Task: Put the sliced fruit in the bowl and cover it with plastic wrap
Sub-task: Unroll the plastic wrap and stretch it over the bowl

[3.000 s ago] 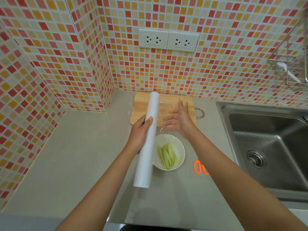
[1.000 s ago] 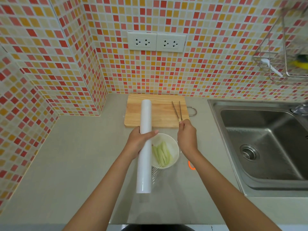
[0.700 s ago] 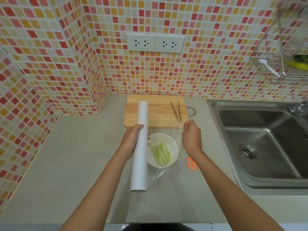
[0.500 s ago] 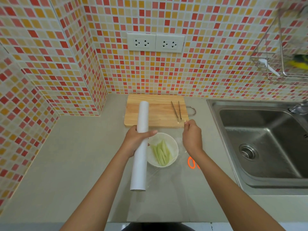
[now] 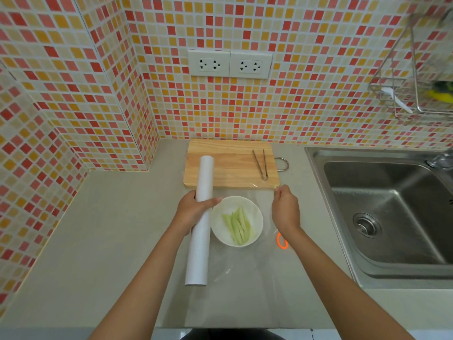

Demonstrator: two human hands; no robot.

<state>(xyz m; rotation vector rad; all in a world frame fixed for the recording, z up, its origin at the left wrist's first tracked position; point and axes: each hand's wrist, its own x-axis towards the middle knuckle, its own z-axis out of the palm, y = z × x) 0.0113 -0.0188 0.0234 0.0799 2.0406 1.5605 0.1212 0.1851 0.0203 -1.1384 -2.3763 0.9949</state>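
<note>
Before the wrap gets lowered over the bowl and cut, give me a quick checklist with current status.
1. Fruit slices inside the white bowl: ok.
2. Left hand grips the wrap roll: ok.
3. Right hand pinches the film edge: ok.
4. Film spans the whole bowl: ok; it stretches from roll to right hand.
5. Film free of wrinkles: not ok, creases near the bottom.
6. Cutter at hand: cannot tell; only an orange handle shows.
</note>
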